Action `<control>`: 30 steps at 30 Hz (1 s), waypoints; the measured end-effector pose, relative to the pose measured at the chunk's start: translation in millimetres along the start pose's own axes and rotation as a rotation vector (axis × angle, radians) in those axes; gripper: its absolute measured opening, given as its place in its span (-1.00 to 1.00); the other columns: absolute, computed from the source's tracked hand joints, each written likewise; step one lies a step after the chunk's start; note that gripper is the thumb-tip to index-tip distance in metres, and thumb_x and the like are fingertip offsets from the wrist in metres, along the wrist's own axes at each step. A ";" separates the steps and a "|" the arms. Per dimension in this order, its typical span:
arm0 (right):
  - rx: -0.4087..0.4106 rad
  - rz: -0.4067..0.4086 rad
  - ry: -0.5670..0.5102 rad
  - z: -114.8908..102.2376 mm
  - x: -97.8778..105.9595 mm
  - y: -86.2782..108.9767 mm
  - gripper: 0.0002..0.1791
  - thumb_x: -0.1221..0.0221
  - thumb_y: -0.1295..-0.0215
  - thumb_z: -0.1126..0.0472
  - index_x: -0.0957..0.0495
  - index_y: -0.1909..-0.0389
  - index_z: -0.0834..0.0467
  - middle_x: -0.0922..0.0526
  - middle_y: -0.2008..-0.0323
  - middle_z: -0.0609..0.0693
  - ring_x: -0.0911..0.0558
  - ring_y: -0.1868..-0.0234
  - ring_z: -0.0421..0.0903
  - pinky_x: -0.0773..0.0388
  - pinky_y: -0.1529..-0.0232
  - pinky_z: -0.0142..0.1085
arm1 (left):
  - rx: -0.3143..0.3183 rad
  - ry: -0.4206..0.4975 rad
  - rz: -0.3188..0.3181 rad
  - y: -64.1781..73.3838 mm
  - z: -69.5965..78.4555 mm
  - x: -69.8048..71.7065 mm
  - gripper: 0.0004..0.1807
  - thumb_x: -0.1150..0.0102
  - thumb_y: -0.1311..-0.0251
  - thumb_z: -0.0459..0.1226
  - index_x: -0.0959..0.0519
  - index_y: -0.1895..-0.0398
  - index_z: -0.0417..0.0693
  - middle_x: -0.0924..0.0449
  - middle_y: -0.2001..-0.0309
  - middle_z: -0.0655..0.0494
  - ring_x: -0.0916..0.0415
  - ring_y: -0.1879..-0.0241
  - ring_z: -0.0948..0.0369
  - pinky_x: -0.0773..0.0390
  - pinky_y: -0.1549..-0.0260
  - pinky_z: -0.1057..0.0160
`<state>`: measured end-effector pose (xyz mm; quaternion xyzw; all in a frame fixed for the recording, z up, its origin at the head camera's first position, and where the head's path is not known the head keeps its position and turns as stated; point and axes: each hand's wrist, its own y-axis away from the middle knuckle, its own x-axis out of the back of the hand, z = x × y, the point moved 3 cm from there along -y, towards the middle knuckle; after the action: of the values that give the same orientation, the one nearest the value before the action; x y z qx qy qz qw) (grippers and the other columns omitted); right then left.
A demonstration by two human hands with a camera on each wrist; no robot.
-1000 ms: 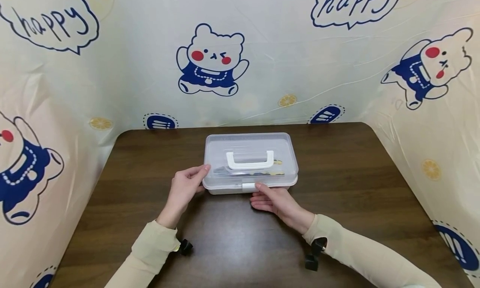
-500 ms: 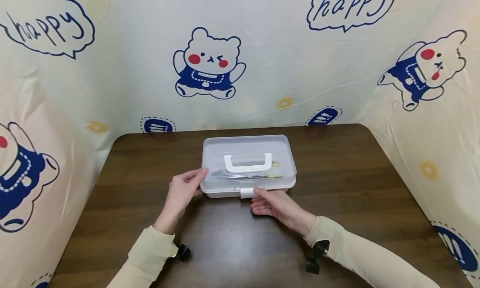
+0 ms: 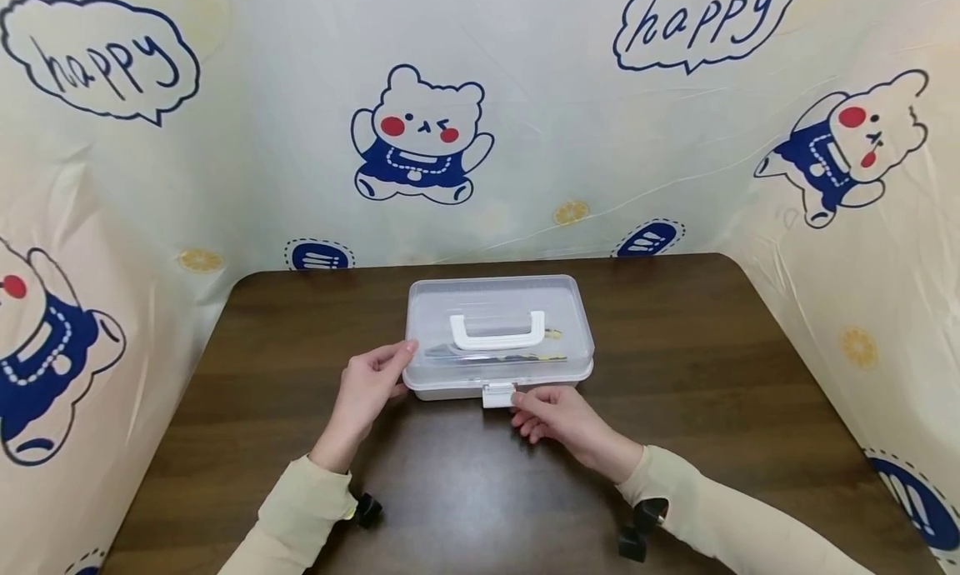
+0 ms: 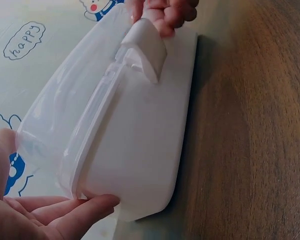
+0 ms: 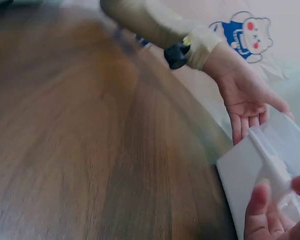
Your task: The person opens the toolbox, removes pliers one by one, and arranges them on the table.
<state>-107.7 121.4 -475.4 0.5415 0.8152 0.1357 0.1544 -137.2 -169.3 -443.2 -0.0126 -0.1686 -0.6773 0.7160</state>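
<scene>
A translucent plastic storage box with a white carry handle sits on the table, its lid down. Dim shapes, partly yellow and black, show through the lid. My left hand grips the box's left front corner, thumb on the lid and fingers low on the side, as the left wrist view shows. At the middle of the front, the white latch is swung outward from the box wall. My right hand pinches the latch's right end between thumb and fingers. In the left wrist view the latch tilts away from the white base.
The dark wooden table spreads around the box on every side. Behind and beside it hangs a pale curtain printed with bears. Small black devices are worn at both wrists.
The latch has swung outward from the box front, drawn by my right hand, which has moved slightly toward me. My left hand keeps its grip on the corner.
</scene>
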 end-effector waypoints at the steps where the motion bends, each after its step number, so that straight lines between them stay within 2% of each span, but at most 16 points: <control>1: 0.012 0.008 0.042 0.0 1.2 1.1 -0.63 -0.23 -0.48 0.20 -0.59 0.16 0.54 -0.69 0.44 0.00 -0.59 0.48 -0.23 -0.58 0.44 -0.45 | 0.001 0.000 0.001 0.1 0.0 -0.1 -0.28 -0.25 -0.39 0.16 -0.58 -0.31 -0.26 -0.65 -0.21 -0.24 -0.72 -0.02 -0.02 -0.74 0.08 0.06; 5: 0.067 0.052 0.178 0.4 5.7 4.5 -0.80 -0.33 -0.35 0.30 -0.62 0.31 0.41 -0.65 0.51 0.00 -0.49 0.57 -0.24 -0.43 0.55 -0.47 | 0.004 0.001 -0.001 0.6 -0.2 -0.3 -0.29 -0.24 -0.40 0.15 -0.58 -0.32 -0.26 -0.64 -0.22 -0.24 -0.72 -0.03 -0.02 -0.73 0.07 0.03; 12: 0.237 0.123 0.432 -6.9 7.4 5.8 -0.89 -0.42 -0.29 0.28 -0.74 0.36 0.26 -0.74 0.50 0.17 -0.49 0.64 -0.25 -0.45 0.59 -0.46 | -0.005 0.008 -0.005 -2.4 0.4 -0.3 -0.28 -0.24 -0.40 0.15 -0.58 -0.32 -0.27 -0.63 -0.23 -0.25 -0.71 -0.03 -0.02 -0.75 0.09 0.07; 17: 0.321 0.135 0.574 -9.8 2.4 7.4 -0.94 -0.42 -0.30 0.25 -0.80 0.34 0.16 -0.71 0.57 0.07 -0.49 0.66 -0.31 -0.47 0.59 -0.45 | -0.003 0.020 -0.004 -2.3 -0.2 0.3 -0.30 -0.25 -0.41 0.12 -0.58 -0.31 -0.28 -0.64 -0.21 -0.26 -0.72 0.01 0.04 -0.76 0.12 0.11; 23: 0.406 0.132 0.738 -9.9 -1.6 5.2 -0.94 -0.41 -0.30 0.25 -0.85 0.27 0.11 -0.77 0.39 -0.16 -0.57 0.38 -0.38 -0.56 0.33 -0.45 | 0.005 0.027 -0.010 -0.9 -1.7 1.1 -0.29 -0.25 -0.41 0.13 -0.57 -0.33 -0.28 -0.63 -0.22 -0.26 -0.71 -0.01 0.04 -0.75 0.08 0.07; 25: 0.430 0.127 0.770 -8.5 -1.1 3.8 -0.91 -0.40 -0.31 0.25 -0.85 0.23 0.12 -0.79 0.31 -0.14 -0.59 0.30 -0.36 -0.58 0.26 -0.43 | 0.010 0.025 -0.013 -0.3 -2.1 1.4 -0.28 -0.24 -0.41 0.13 -0.56 -0.34 -0.28 -0.63 -0.23 -0.26 -0.71 -0.02 0.03 -0.74 0.06 0.05; 30: 0.439 0.120 0.780 -3.3 3.6 -0.9 -0.81 -0.33 -0.38 0.21 -0.82 0.11 0.19 -0.80 0.22 -0.02 -0.58 0.27 -0.33 -0.60 0.23 -0.41 | 0.006 0.022 -0.020 -0.4 -2.3 1.0 -0.28 -0.22 -0.42 0.14 -0.55 -0.35 -0.26 -0.62 -0.23 -0.25 -0.70 -0.04 0.01 -0.74 0.05 0.05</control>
<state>-111.0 124.2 -473.1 0.5162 0.7890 0.1623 -0.2909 -137.0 -170.8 -445.2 -0.0015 -0.1630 -0.6839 0.7111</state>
